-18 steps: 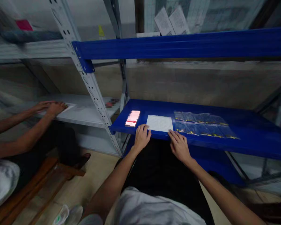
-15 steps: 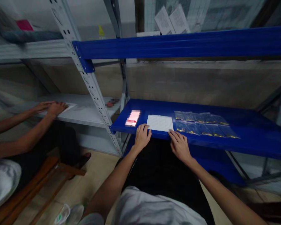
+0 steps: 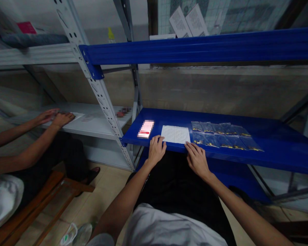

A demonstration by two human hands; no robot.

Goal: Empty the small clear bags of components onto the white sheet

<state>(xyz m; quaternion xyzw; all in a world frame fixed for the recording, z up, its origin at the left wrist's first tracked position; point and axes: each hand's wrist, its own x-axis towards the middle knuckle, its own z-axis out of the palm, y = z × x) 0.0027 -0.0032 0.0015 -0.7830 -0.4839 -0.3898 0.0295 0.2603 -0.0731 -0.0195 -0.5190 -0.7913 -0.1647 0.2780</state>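
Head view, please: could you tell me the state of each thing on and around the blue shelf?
White sheet: flat at the blue shelf front edge.
Left hand: fingers open, at the sheet's near left corner.
Right hand: fingers open, at its near right corner.
Clear bags: flat, in two rows, right of the sheet.
Co-worker's hands: resting on paper on the grey shelf.

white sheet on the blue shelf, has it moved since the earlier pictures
No. The white sheet still lies between the pink card and the plastic bags, at the blue shelf front edge.

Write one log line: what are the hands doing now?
left hand: at white sheet corner | right hand: at other corner | clear bags: beside sheet
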